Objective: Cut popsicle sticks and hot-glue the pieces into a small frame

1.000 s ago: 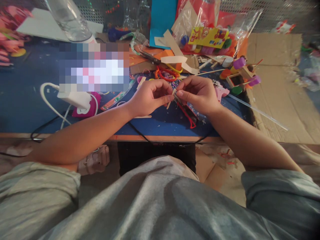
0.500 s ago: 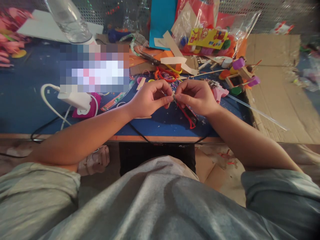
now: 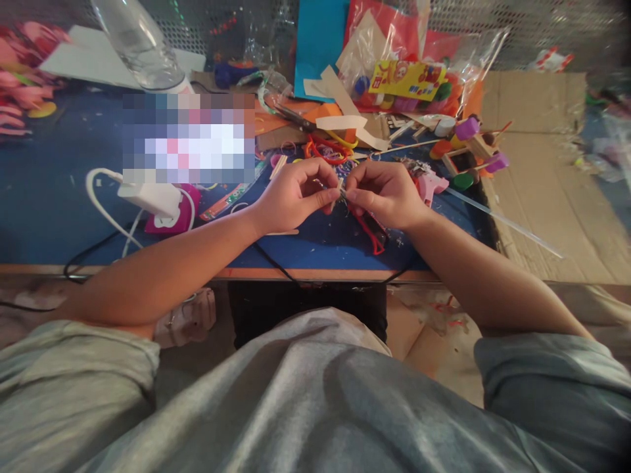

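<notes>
My left hand (image 3: 298, 196) is closed in a pinch on a small pale wooden stick (image 3: 340, 186) above the blue table. Opposite it, my right hand (image 3: 387, 194) pinches at the same spot, thumb and forefinger together; the fingers hide most of what they hold. Under the right hand lies a tool with red handles (image 3: 374, 240), partly covered. A pink glue gun (image 3: 432, 187) rests just right of that hand. Short wooden sticks (image 3: 279, 167) lie behind my left wrist, and another flat stick (image 3: 284, 232) lies below it.
Black-handled scissors (image 3: 298, 117), paper strips (image 3: 341, 121) and a bag of coloured caps (image 3: 409, 85) lie at the back. A small wooden frame with caps (image 3: 468, 156) stands right, near cardboard (image 3: 547, 184). Left are a water bottle (image 3: 142, 49), a white charger (image 3: 152, 197) and a blurred-out bright patch.
The view has shifted very slightly. Both hands stay together in nearly the same pinch, with the small stick tipped a little more upright between them.
</notes>
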Demonstrator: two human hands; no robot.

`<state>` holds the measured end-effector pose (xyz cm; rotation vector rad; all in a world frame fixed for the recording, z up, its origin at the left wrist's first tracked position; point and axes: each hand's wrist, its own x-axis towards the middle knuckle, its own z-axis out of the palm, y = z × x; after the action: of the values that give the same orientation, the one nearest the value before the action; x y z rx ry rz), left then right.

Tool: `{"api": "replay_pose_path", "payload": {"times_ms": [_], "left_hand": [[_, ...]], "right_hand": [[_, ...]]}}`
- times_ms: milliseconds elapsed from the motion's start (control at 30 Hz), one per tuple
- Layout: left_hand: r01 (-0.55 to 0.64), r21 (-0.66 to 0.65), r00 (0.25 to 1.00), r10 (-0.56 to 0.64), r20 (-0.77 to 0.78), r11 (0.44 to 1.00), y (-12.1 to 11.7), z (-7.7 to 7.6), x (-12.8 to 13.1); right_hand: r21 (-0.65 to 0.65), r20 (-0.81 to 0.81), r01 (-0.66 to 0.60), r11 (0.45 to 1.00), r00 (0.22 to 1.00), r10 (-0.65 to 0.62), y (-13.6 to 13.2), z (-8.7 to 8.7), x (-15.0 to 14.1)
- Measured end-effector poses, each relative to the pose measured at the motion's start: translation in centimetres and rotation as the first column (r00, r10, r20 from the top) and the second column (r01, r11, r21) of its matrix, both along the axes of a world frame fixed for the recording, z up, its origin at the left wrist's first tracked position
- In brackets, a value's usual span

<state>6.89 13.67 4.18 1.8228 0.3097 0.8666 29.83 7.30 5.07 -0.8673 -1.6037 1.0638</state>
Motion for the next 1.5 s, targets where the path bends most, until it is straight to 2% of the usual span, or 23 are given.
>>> {"api": "replay_pose_path", "payload": {"times_ms": [767, 1500], "left_hand": [[-0.013, -0.022, 0.998, 0.014, 0.064, 1.0, -0.03, -0.02, 0.13], [-0.054, -0.093, 0.998, 0.056, 0.015, 0.994, 0.28, 0.51, -0.03]], "right_hand": [[-0.029, 0.038, -0.074, 0.997, 0.996, 0.075, 0.07, 0.17, 0.19], [-0.058, 0.058, -0.1, 0.993, 0.993, 0.104, -0.02, 0.36, 0.15]]}}
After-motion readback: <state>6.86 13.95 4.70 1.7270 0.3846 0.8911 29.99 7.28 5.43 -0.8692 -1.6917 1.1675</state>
